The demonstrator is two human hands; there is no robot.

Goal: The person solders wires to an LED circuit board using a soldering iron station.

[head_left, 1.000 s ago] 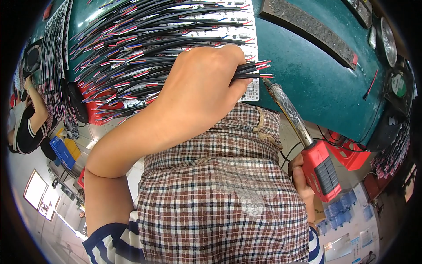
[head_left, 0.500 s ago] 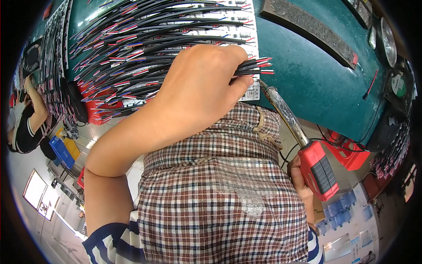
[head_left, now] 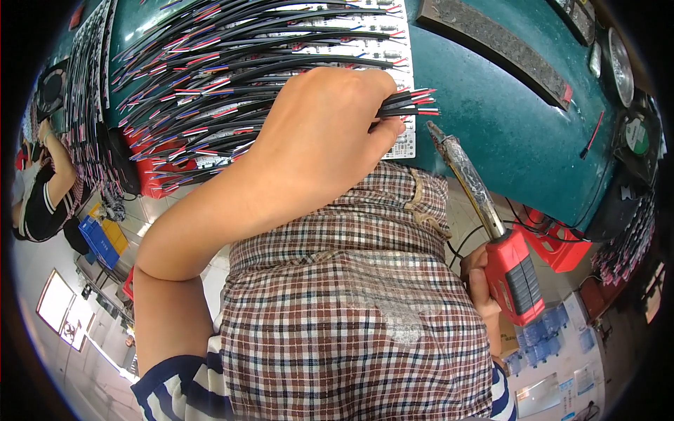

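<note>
The left hand [head_left: 326, 133] pinches likely light, flexible cables [head_left: 401, 108], best held behind their tips [head_left: 427, 111], while the right hand [head_left: 479, 282] grips a soldering iron [head_left: 507, 261].

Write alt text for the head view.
A left hand grips several black cables with red and white wire ends over a white circuit-board panel, while the right hand holds a red-handled soldering iron, its tip apart from them. Many similar cables cover much of the panel on a green tabletop.
</note>
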